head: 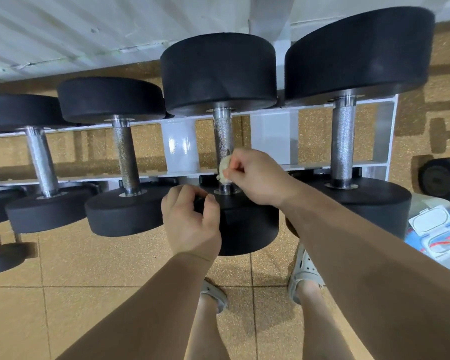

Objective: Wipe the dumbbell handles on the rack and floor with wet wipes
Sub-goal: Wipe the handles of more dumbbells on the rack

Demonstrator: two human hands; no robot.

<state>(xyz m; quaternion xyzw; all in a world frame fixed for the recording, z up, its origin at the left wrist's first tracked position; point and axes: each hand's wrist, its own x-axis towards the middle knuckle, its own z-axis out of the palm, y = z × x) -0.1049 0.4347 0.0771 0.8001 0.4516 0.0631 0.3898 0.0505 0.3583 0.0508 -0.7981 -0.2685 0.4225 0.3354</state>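
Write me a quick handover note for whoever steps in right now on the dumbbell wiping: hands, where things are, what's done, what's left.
Right hand: fingers pinch a balled wet wipe against the lower end of the handle of the second dumbbell from the rack's right end.
Left hand: grips the near head of that same dumbbell, steadying it.
Wipes pack: on the floor at right, lid open.
Done: cannot tell from this view which handles are already wiped.
Left: finish this handle, then check the others on the rack, the lower row at left, and the dumbbell on the floor at far right.
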